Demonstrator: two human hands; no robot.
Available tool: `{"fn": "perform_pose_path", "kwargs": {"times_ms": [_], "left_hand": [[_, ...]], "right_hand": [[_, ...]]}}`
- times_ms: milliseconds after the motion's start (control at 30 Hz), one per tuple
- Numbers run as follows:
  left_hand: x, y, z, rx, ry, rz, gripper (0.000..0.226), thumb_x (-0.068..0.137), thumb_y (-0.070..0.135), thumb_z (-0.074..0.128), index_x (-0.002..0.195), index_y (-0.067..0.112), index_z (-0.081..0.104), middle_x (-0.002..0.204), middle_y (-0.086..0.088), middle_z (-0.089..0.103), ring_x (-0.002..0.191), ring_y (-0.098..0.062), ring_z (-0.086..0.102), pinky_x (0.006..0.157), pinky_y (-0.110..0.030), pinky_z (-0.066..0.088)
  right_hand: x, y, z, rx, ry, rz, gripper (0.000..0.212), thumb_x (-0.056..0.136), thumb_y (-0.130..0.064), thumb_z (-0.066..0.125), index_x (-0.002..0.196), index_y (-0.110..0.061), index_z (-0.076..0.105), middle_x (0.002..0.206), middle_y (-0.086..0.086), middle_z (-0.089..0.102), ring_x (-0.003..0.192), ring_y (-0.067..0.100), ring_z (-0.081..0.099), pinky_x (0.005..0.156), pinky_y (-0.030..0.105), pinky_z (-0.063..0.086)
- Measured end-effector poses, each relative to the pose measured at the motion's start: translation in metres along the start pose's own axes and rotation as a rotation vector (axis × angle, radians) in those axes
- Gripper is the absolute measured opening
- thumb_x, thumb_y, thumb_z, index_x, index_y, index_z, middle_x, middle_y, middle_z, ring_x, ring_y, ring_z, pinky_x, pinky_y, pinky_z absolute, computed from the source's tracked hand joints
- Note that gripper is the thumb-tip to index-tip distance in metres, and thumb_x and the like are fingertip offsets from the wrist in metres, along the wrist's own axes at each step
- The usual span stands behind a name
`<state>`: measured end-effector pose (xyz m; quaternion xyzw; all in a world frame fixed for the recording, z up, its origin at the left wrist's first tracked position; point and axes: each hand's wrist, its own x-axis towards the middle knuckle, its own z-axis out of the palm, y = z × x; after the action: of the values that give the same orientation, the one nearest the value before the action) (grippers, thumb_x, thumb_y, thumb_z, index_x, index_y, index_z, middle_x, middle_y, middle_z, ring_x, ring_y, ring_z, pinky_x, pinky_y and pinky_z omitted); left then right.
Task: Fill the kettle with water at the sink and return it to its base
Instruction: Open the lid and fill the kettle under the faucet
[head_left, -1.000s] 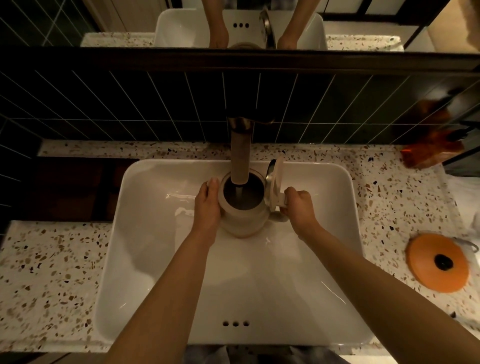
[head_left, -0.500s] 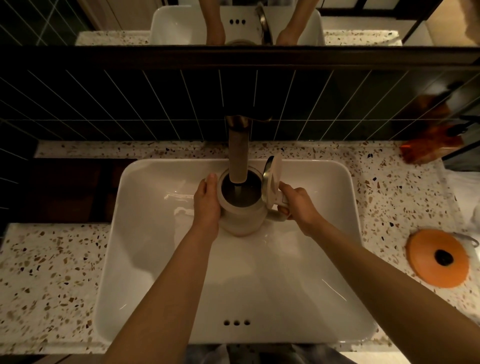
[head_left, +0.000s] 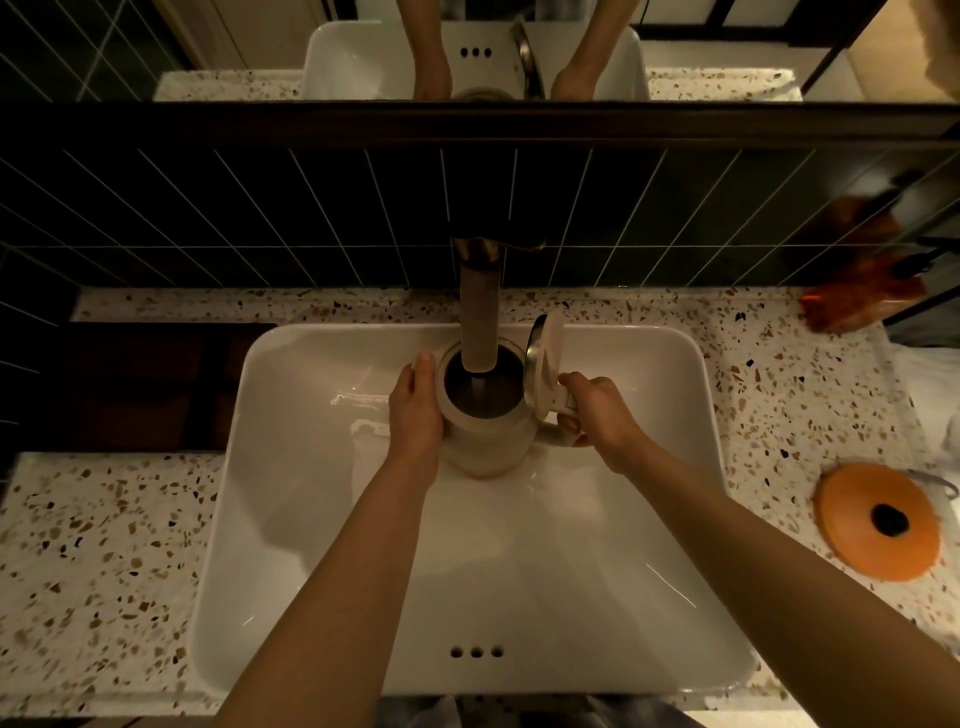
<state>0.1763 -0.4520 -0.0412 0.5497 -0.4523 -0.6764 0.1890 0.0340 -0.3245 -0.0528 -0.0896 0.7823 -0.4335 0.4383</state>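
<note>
A cream kettle (head_left: 491, 441) stands upright inside the white sink (head_left: 322, 519), directly under the tap spout (head_left: 480, 322). Its lid (head_left: 543, 364) is flipped open to the right, and a thin stream of water falls into the dark opening. My left hand (head_left: 415, 410) is pressed flat against the kettle's left side. My right hand (head_left: 597, 410) is wrapped around the handle on the right. The orange round kettle base (head_left: 878, 522) lies on the counter at the right.
Terrazzo counter (head_left: 104, 561) surrounds the sink. Dark tiled wall (head_left: 260, 218) and a mirror (head_left: 727, 47) rise behind the tap. An orange-brown object (head_left: 857, 296) sits at the back right, with white cloth (head_left: 930, 395) at the right edge.
The kettle stays under the tap with both hands on it. The lid has tipped slightly further open and my right hand has shifted a little on the handle.
</note>
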Motion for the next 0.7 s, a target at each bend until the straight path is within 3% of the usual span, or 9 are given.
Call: {"fn": "perform_pose_path", "kwargs": {"times_ms": [133, 300, 567, 700], "left_hand": [[-0.0023, -0.0007, -0.0007, 0.025, -0.002, 0.001, 0.025, 0.096, 0.052, 0.042, 0.092, 0.037, 0.061, 0.105, 0.006, 0.067, 0.100, -0.014, 0.059, 0.101, -0.051, 0.044], [-0.0052, -0.0018, -0.0009, 0.038, -0.009, 0.011, 0.027, 0.096, 0.051, 0.042, 0.088, 0.035, 0.061, 0.098, 0.006, 0.067, 0.095, -0.013, 0.060, 0.097, -0.050, 0.046], [-0.0059, -0.0007, -0.0017, 0.040, -0.015, 0.005, 0.025, 0.097, 0.050, 0.042, 0.088, 0.036, 0.061, 0.098, 0.008, 0.066, 0.094, -0.011, 0.058, 0.099, -0.052, 0.045], [-0.0046, 0.0000, -0.0043, 0.038, -0.031, -0.003, 0.022, 0.097, 0.049, 0.043, 0.089, 0.039, 0.060, 0.098, 0.013, 0.065, 0.094, -0.008, 0.058, 0.098, -0.051, 0.045]], "right_hand": [[-0.0005, 0.0006, -0.0001, -0.001, 0.012, 0.006, 0.038, 0.089, -0.030, 0.040, 0.070, -0.002, 0.057, 0.052, 0.009, 0.052, 0.059, 0.024, 0.052, 0.082, 0.052, 0.055], [-0.0024, 0.0048, 0.0010, 0.011, 0.025, -0.003, 0.035, 0.087, -0.029, 0.039, 0.069, -0.004, 0.055, 0.057, 0.014, 0.050, 0.062, 0.028, 0.050, 0.082, 0.055, 0.054], [-0.0036, 0.0059, 0.0024, 0.023, 0.066, -0.010, 0.040, 0.088, -0.024, 0.039, 0.055, -0.006, 0.050, 0.054, 0.014, 0.051, 0.058, 0.027, 0.050, 0.067, 0.040, 0.050], [-0.0028, 0.0065, 0.0034, 0.013, 0.080, -0.019, 0.039, 0.085, -0.025, 0.040, 0.052, -0.006, 0.049, 0.051, 0.012, 0.050, 0.057, 0.027, 0.050, 0.065, 0.039, 0.048]]}}
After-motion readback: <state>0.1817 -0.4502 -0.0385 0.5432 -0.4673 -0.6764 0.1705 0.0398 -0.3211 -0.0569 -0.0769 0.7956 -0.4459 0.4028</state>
